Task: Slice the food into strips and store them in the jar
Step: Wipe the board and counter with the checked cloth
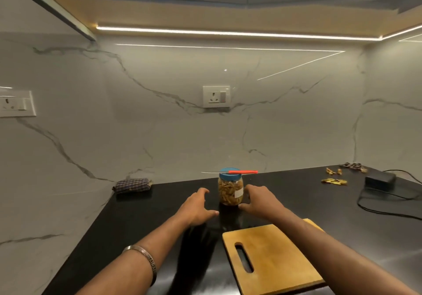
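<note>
- Landmark: the jar [230, 191], standing upright on the black desk [141, 221], closed by a blue lid [230, 176] and filled with tan food strips [226, 192].
- Far left of the jar, on the marble wall [91, 123]: a white socket plate [16, 104]; any marking on it is too small to read.
- Left of the jar, at the wall edge of the desk: a folded checked cloth [132, 185].
- Lower left of the jar: a metal bangle [146, 260] on the left wrist. It bears engraved characters, not legible.
- Just left of the jar: the left hand [197, 208], palm down, fingers [203, 191] spread and holding nothing; a gap separates it from the jar.
- On the jar lid: a knife [230, 172] with a red handle lies flat across it, blade pointing left.
- On the jar wall: a small white label [238, 193]; no text can be read.
- Above the jar, on the wall: a second white socket plate [216, 96] with a switch.
- Just right of the jar: the right hand [260, 200], fingers spread, close beside the jar wall; contact cannot be confirmed.
- Below and right of the jar: a wooden cutting board [274, 258] with a slot handle, flat on the desk.
- Far right of the jar: yellow-brown food scraps [333, 181], then a black box [380, 179] with a cable.
</note>
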